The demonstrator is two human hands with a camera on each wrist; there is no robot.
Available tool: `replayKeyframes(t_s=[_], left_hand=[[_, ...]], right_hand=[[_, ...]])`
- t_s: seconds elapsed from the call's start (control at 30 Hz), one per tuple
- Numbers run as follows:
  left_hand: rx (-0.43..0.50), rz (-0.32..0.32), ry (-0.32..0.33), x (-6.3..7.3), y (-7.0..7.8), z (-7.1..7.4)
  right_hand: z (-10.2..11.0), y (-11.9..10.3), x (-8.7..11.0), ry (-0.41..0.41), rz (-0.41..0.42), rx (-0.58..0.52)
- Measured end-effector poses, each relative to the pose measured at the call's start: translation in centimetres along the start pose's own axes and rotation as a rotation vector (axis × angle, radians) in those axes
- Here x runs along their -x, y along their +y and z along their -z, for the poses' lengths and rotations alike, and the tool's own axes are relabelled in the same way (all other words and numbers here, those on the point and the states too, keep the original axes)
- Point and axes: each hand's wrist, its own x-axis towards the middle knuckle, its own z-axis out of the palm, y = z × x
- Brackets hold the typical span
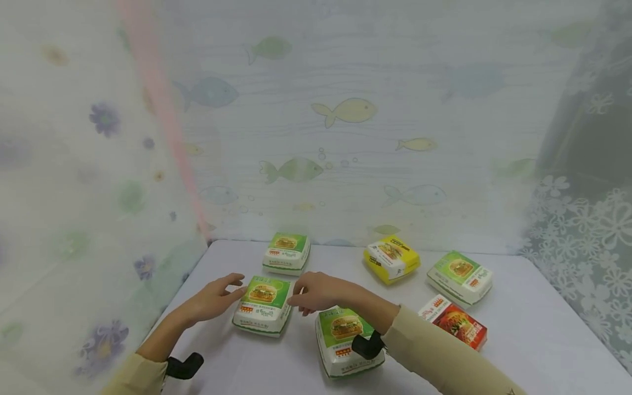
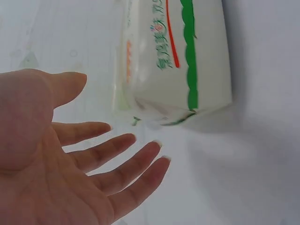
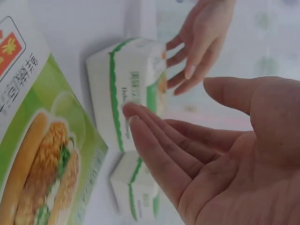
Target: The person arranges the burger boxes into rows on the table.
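A green-and-white burger box (image 1: 262, 307) lies on the table between my two hands. My left hand (image 1: 216, 297) is at its left side, and the left wrist view shows the fingers spread and apart from the box (image 2: 178, 61). On the other side, my right hand (image 1: 317, 292) hovers by the box's right edge, fingers loosely bent. In the right wrist view that palm (image 3: 225, 187) holds nothing, and the box (image 3: 126, 89) stands beyond its fingertips. Another green-and-white burger box (image 1: 345, 351) sits below my right forearm, partly covered by it.
Behind the middle box stands a further green-and-white box (image 1: 286, 253). A yellow box (image 1: 391, 259), another green-and-white box (image 1: 460, 278) and a red box (image 1: 456, 323) lie to the right. A fish-patterned curtain (image 1: 345, 164) hangs behind the white table (image 1: 296, 362).
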Motion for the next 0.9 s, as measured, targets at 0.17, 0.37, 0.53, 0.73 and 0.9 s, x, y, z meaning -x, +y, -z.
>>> replayKeyframes(t_s=[0.17, 0.37, 0.53, 0.73, 0.9], left_hand=[[-0.094, -0.099, 0.078, -0.5, 1.4, 0.1], [-0.14, -0.195, 0.117, -1.5, 3.7, 0.2], [-0.12, -0.271, 0.079, -2.5, 6.2, -0.4], [-0.117, -0.365, 0.018, -3.6, 9.4, -1.5], [-0.131, -0.412, -0.015, -4.8, 11.8, -2.5]], right_hand=[[1.2, 0.6, 1.4, 0.029, 0.057, 0.086], [1.9, 1.7, 3.4, 0.101, 0.108, 0.111], [2.4, 2.9, 5.4, 0.126, 0.118, 0.094], [3.6, 4.8, 7.8, 0.173, 0.14, 0.073], [4.7, 5.9, 9.7, 0.235, 0.106, 0.073]])
